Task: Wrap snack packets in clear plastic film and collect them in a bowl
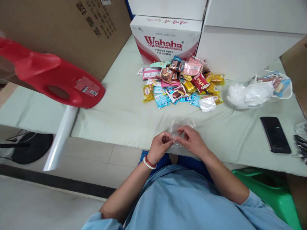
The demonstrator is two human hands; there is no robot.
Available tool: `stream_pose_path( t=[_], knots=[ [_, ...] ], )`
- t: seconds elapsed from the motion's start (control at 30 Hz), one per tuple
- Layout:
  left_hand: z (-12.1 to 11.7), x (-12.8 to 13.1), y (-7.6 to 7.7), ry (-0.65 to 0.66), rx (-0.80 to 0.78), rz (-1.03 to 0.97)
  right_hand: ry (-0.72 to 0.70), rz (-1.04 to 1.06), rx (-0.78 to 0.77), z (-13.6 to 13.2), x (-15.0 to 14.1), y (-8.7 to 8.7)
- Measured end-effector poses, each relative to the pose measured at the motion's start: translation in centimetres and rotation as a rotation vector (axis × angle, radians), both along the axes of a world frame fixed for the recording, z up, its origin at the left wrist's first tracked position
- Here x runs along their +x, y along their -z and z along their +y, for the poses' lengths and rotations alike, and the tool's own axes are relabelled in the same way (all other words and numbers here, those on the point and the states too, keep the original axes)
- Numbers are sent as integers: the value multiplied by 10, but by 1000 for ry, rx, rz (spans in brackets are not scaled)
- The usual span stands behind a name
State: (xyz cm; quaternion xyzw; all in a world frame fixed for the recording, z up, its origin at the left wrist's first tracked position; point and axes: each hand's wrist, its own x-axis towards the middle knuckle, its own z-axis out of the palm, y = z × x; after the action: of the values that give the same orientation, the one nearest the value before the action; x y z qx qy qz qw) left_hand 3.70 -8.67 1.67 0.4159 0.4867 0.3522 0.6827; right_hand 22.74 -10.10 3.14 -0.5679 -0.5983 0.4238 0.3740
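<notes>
Both my hands meet at the near edge of the table over a clear plastic bag [180, 125]. My left hand [161, 145], with a ring and a bead bracelet, pinches the bag's edge with closed fingers. My right hand [192, 140] pinches the same edge from the other side, fingertips touching the left ones. The bag looks crumpled and I see nothing inside it. A pile of several wrapped snack packets [180, 83] lies farther back on the table, out of reach of both hands.
A Wahaha water carton [165, 38] stands behind the pile. White bags holding snacks [259, 91] lie at right, a black phone [275, 134] near the right edge. A red jug [55, 80] and a large cardboard box [79, 28] fill the left. A green stool [271, 188] stands at right.
</notes>
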Motion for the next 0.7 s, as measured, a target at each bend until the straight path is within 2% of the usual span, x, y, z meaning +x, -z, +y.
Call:
stream_pose_path(
  t=[0.07,0.13,0.3,0.4,0.53,0.57,0.6,0.7],
  knots=[
    [-2,0,-1,1,10,-12,-61,4,10,6,-9,3],
    [-1,-2,-2,-53,10,-49,-40,60,9,10,-10,5],
    [7,-10,-2,-269,-145,-209,205,302,-76,1,4,9],
    [11,-11,-2,-321,-189,-270,284,272,-37,-22,10,8],
    [12,-10,-1,-316,-169,-303,81,62,55,-57,17,3],
    [11,-10,-1,-310,-136,-286,80,44,55,-62,21,1],
    [10,-9,-2,-301,-88,-255,145,52,44,-65,26,-1],
    [4,-7,-6,-223,81,-135,534,213,-32,-52,41,-5]
  ],
)
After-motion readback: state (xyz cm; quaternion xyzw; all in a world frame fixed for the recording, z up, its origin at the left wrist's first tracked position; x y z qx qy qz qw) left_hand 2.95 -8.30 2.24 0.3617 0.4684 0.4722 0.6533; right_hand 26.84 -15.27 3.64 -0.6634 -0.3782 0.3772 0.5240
